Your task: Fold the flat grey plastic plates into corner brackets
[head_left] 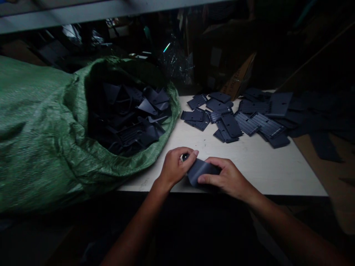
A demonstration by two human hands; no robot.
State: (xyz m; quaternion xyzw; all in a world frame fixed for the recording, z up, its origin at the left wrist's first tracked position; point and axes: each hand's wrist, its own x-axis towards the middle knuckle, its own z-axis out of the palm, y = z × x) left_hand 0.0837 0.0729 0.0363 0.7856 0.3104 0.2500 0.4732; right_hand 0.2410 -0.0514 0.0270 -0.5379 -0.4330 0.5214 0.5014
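Near the front edge of the pale table, both hands grip one dark plastic piece (200, 170) with a smooth, slightly bent face. My left hand (177, 164) pinches its left end between thumb and fingers. My right hand (224, 175) is closed on the right end, thumb on the near face and fingers behind. To the left lies a green woven sack (66, 147), its mouth open toward the table and full of dark plastic pieces (133, 122). Beyond my hands, flat dark plastic plates (229, 125) lie in a loose pile, some with ribbed sides up.
The pale table (249, 170) ends at a front edge just below my hands. More dark plates spread right, over a cardboard sheet (313, 151). A cardboard flap (240, 77) stands behind the pile. A light-coloured beam (83, 14) crosses overhead. The background is very dark.
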